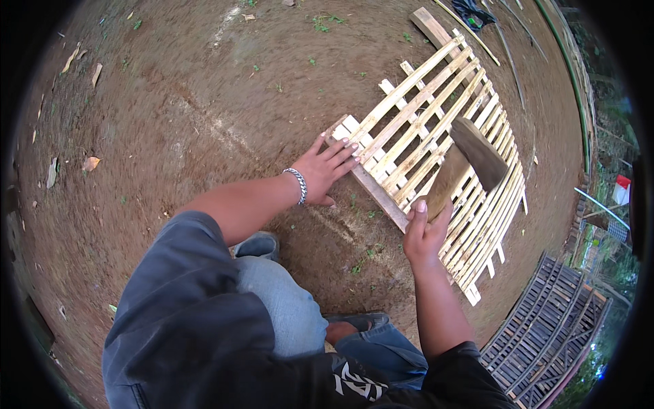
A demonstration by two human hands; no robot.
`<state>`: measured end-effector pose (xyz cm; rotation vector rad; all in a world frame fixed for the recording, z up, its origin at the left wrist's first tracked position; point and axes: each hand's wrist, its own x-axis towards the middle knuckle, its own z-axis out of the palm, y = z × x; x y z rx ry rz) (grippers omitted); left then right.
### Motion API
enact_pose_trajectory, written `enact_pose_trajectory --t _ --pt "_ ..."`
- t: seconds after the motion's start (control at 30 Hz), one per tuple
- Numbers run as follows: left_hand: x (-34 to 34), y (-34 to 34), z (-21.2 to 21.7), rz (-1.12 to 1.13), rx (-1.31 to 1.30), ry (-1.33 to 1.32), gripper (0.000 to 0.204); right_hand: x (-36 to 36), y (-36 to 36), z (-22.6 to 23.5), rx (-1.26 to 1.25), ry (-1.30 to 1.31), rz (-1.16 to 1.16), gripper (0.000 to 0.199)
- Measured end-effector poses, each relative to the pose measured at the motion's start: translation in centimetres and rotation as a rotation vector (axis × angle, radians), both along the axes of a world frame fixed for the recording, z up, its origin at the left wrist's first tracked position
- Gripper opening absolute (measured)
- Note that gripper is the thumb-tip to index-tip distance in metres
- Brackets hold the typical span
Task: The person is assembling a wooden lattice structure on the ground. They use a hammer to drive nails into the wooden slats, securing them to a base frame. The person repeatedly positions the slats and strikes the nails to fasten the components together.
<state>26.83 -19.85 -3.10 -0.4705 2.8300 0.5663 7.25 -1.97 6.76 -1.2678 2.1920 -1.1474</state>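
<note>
A panel of pale bamboo or wooden slats (pixel 417 109) lies on the ground ahead and to the right, its slats laid side by side over cross strips. My left hand (pixel 325 169), with a chain bracelet at the wrist, rests with spread fingers on the panel's near left corner, by a plank (pixel 379 193) along its edge. In my right hand (pixel 428 235) is a wooden mallet (pixel 479 154), gripped by its handle. The mallet's thick head is over the middle of the slats; whether it touches them I cannot tell.
A wooden beam (pixel 430 28) lies under the panel's far end, near a black plastic bag (pixel 473 13). Another dark slatted panel (pixel 545 334) is at the lower right. Bare soil (pixel 170 102) with scattered chips spreads left. My knee (pixel 283 300) is close to the panel.
</note>
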Motion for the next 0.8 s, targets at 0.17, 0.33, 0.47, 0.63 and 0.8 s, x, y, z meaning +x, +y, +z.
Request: enact_pose_trajectory --t 0.17,0.33,0.47,0.63,0.8 --pt "-0.5 0.5 -0.3 0.008 -0.068 -0.038 0.114 0.8 0.1 -2.1 0.294 0.049 0.028 0.041" --pt "-0.9 0.6 -0.3 -0.012 -0.106 -0.078 0.112 0.2 0.0 -3.4 0.949 0.249 0.168 0.049" --pt "-0.7 1.1 -1.7 0.021 -0.169 -0.053 0.108 0.7 -0.9 -1.5 0.733 0.141 0.092 0.05" --pt "-0.9 1.4 -2.7 0.039 -0.238 -0.004 0.099 1.9 -1.4 -0.7 0.737 0.035 0.019 0.048" --pt "-1.2 1.2 -1.8 0.036 -0.212 -0.044 0.091 -1.1 -0.9 -2.9 0.878 0.21 0.244 0.049"
